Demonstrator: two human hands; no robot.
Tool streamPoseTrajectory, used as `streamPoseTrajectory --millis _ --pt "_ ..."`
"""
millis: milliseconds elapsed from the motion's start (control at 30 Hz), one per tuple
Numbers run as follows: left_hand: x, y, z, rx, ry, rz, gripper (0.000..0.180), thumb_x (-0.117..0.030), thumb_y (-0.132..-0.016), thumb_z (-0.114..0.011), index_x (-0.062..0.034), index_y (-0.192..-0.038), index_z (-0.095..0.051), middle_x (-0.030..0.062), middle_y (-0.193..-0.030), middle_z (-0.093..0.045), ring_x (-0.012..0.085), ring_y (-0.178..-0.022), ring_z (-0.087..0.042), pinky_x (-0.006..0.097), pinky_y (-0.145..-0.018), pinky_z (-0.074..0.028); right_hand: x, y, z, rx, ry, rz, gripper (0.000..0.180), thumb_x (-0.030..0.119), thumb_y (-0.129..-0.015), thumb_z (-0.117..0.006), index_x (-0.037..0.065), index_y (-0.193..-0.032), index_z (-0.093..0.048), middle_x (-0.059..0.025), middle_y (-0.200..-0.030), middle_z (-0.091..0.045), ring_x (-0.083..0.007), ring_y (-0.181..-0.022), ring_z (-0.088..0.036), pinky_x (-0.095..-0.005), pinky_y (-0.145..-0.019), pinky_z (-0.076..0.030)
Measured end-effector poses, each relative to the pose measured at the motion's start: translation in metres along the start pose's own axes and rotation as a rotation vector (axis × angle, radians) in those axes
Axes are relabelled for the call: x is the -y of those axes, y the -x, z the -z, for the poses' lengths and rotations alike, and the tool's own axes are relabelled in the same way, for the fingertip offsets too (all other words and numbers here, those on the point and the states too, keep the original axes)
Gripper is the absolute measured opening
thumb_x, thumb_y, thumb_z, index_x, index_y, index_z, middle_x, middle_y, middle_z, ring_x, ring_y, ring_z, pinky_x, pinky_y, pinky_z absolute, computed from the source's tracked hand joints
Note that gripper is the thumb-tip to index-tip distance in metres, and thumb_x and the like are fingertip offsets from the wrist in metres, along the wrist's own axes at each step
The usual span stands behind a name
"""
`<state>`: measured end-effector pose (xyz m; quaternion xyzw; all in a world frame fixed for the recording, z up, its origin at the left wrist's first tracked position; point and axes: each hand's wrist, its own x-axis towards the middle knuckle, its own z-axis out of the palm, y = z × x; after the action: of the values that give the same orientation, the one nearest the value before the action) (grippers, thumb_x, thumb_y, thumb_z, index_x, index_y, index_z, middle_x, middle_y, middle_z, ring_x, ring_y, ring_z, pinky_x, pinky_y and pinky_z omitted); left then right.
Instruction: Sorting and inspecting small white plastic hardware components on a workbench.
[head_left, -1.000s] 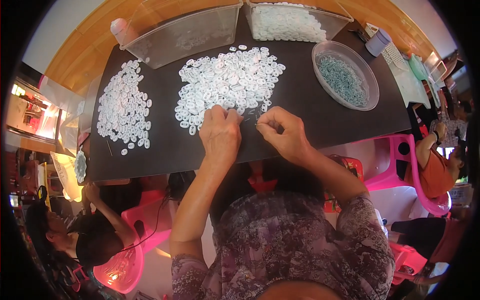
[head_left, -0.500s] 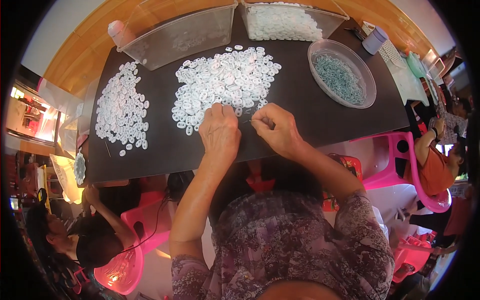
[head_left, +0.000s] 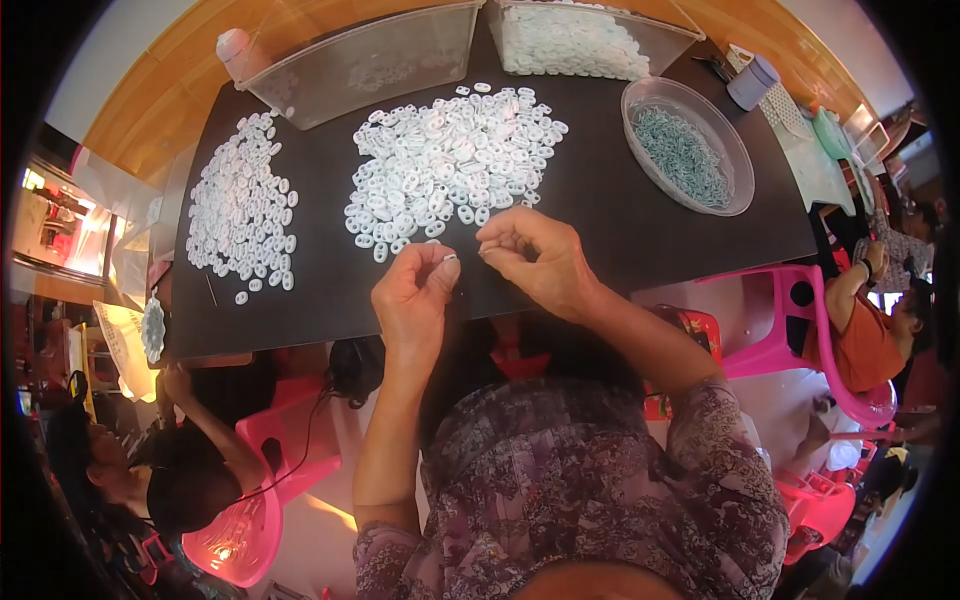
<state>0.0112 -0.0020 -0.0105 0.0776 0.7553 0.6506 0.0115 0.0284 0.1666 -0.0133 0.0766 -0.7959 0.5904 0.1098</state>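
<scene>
Near the front of the dark table, my left hand (head_left: 412, 305) pinches a small white oval piece (head_left: 450, 257) between thumb and fingers. Just to its right, my right hand (head_left: 540, 258) is closed in a pinch on a small thin metal pin, mostly hidden by the fingertips. The two hands are close but apart. Beyond them spreads a big heap of white oval two-holed pieces (head_left: 450, 160). A second pile of such pieces (head_left: 238, 205) lies to the left. At the right stands a round clear bowl (head_left: 742, 185) with many thin grey-green metal pins (head_left: 680, 155).
Two clear plastic bins (head_left: 375, 75) (head_left: 670, 25) stand along the back edge, the right one full of white pieces. A lidded grey-purple cup (head_left: 752, 82) is at the back right. Pink plastic chairs (head_left: 850, 370) and other people (head_left: 868, 330) are around the table.
My left hand has drawn back from the heap toward me and turned, now showing a white piece in its pinch. My right hand has shifted slightly left toward it.
</scene>
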Motion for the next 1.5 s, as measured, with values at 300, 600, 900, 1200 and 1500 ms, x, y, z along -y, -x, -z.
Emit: streamPoseTrajectory --millis 300,600,900,1200,1500 --pt "-0.004 0.012 0.008 0.107 0.533 0.281 0.007 -0.006 -0.085 -0.061 0.0007 -0.088 -0.061 0.0044 -0.072 -0.060 0.0080 -0.058 -0.052 0.019 -0.049 -0.037 0.026 0.003 -0.008 0.127 -0.095 -0.106 0.018 0.003 -0.081 -0.064 -0.001 -0.098 -0.059 -0.0040 -0.086 -0.063 -0.0072 -0.079 -0.057 -0.0217 -0.069 -0.046" --pt "-0.003 0.017 0.013 0.116 0.480 0.263 0.007 -0.007 -0.086 -0.061 -0.0010 -0.087 -0.060 0.0027 -0.072 -0.060 0.0067 -0.058 -0.051 0.018 -0.050 -0.036 0.025 0.004 -0.016 0.127 -0.005 -0.074 0.016 0.001 -0.080 -0.062 -0.002 -0.095 -0.058 -0.0061 -0.082 -0.061 -0.0076 -0.073 -0.058 -0.0224 -0.064 -0.047" --pt "-0.003 0.018 0.013 0.123 0.427 0.242 0.007 -0.008 -0.086 -0.060 -0.0014 -0.086 -0.060 0.0015 -0.072 -0.059 0.0060 -0.058 -0.050 0.017 -0.050 -0.035 0.020 0.006 -0.019 0.107 -0.018 -0.038 0.014 0.000 -0.079 -0.060 -0.003 -0.093 -0.058 -0.0076 -0.078 -0.060 -0.0084 -0.068 -0.058 -0.0232 -0.061 -0.048" --pt "-0.001 0.018 0.013 0.110 0.408 0.233 0.007 -0.008 -0.086 -0.060 -0.0014 -0.085 -0.060 0.0013 -0.071 -0.058 0.0058 -0.058 -0.049 0.017 -0.050 -0.035 0.022 0.005 -0.016 0.157 -0.058 -0.177 0.018 0.002 -0.081 -0.062 -0.003 -0.098 -0.059 -0.0050 -0.086 -0.062 -0.0073 -0.080 -0.058 -0.0223 -0.070 -0.048" --pt "0.003 0.020 0.010 0.085 0.328 0.176 0.008 -0.009 -0.087 -0.060 -0.0008 -0.086 -0.060 0.0007 -0.071 -0.058 0.0052 -0.058 -0.049 0.017 -0.050 -0.035 0.023 0.005 -0.019 0.162 -0.044 -0.174 0.017 0.002 -0.081 -0.063 -0.002 -0.097 -0.059 -0.0038 -0.084 -0.062 -0.0063 -0.077 -0.057 -0.0215 -0.067 -0.048"
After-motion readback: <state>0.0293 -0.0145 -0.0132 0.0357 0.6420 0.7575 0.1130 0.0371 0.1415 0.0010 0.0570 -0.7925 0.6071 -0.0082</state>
